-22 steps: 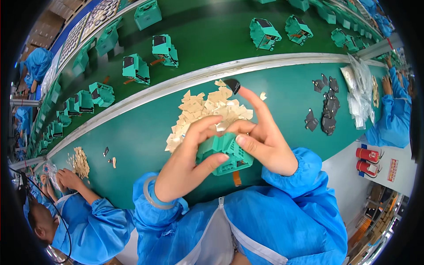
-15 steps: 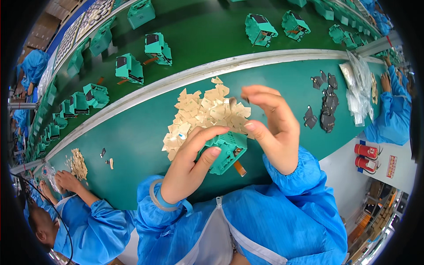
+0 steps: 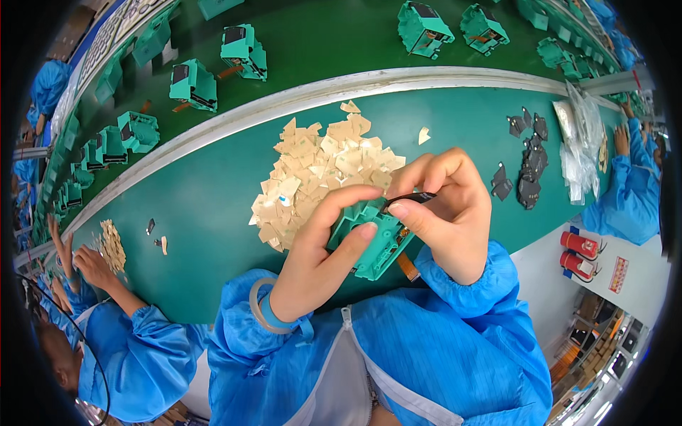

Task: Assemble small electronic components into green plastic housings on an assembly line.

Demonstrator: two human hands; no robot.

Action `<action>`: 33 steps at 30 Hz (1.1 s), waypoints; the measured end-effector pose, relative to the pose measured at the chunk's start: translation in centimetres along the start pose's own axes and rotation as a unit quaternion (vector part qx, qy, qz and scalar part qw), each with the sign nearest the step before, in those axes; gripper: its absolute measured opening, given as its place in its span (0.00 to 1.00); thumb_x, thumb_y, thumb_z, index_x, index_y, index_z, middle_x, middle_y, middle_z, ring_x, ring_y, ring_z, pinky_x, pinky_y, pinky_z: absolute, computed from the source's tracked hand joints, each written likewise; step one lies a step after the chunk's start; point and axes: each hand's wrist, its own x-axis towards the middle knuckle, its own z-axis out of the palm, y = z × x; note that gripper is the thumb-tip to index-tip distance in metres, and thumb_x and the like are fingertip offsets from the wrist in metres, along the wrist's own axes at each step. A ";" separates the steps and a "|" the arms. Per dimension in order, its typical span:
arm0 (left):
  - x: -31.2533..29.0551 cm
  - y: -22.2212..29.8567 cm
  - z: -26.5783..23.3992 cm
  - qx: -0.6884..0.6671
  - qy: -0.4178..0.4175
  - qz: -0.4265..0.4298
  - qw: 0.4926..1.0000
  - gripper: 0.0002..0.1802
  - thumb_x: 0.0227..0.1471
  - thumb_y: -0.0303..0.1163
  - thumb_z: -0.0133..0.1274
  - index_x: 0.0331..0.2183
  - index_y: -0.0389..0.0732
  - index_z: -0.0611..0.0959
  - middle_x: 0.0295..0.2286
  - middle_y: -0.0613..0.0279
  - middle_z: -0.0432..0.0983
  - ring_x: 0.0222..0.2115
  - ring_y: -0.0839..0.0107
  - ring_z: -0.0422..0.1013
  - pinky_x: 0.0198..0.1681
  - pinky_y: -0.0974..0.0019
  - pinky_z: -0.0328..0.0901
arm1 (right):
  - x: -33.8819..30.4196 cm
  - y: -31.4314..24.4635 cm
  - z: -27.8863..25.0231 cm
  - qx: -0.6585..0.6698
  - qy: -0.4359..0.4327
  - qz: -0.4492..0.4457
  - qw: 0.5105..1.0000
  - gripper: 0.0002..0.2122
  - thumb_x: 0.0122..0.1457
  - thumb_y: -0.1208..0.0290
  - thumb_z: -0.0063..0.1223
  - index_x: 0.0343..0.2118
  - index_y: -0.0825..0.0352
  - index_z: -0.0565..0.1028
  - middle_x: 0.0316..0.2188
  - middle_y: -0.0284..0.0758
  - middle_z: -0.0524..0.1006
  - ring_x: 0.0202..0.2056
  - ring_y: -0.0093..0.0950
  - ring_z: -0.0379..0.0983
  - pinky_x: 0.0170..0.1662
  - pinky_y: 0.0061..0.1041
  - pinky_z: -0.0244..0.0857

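Note:
A green plastic housing [image 3: 380,248] is held above the bench in my left hand [image 3: 309,259], thumb on its near face and index finger curved over the far side. An orange ribbon cable [image 3: 408,268] sticks out from its lower right corner. My right hand [image 3: 458,227] pinches a thin black piece [image 3: 412,199] between thumb and fingers at the housing's upper right edge. Whether that piece is attached to the housing, I cannot tell. Just beyond my hands lies a heap of beige adhesive-backing scraps [image 3: 327,163], and one loose scrap [image 3: 424,135] lies to its right.
Black parts [image 3: 531,170] and clear plastic bags [image 3: 579,149] lie on the right of the green bench. Past a metal rail [image 3: 341,91], several green housings [image 3: 193,86] stand on a green belt. Co-workers [image 3: 142,341] sit at both sides. Two red fire extinguishers [image 3: 579,245] stand at right.
My right hand has come in to the housing and now pinches the black piece at its edge. A loose beige scrap shows right of the heap. The view has shifted slightly.

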 end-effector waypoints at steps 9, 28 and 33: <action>0.6 -0.3 0.4 -0.017 -0.001 -0.036 0.999 0.16 0.54 0.26 0.46 0.46 0.37 0.67 0.40 0.61 0.66 0.42 0.76 0.63 0.46 0.72 0.59 | 0.0 0.7 -0.1 -0.049 -0.018 -0.028 0.998 0.13 0.47 0.89 0.51 0.28 0.66 0.61 0.27 0.34 0.68 0.34 0.23 0.68 0.41 0.23 0.63; 1.6 -1.4 0.9 0.016 0.018 -0.010 1.000 0.14 0.54 0.27 0.45 0.44 0.36 0.68 0.39 0.59 0.68 0.42 0.73 0.64 0.46 0.71 0.58 | 0.2 1.7 -0.9 -0.187 -0.018 -0.099 0.977 0.12 0.45 0.89 0.52 0.26 0.66 0.62 0.26 0.36 0.69 0.33 0.28 0.71 0.36 0.23 0.65; 1.8 -1.9 0.9 0.006 0.028 -0.030 0.999 0.14 0.54 0.28 0.46 0.43 0.36 0.68 0.38 0.59 0.68 0.41 0.72 0.64 0.46 0.70 0.59 | 0.3 1.7 -1.3 -0.217 -0.032 -0.103 0.970 0.12 0.45 0.89 0.51 0.26 0.66 0.62 0.26 0.36 0.69 0.33 0.28 0.71 0.35 0.23 0.65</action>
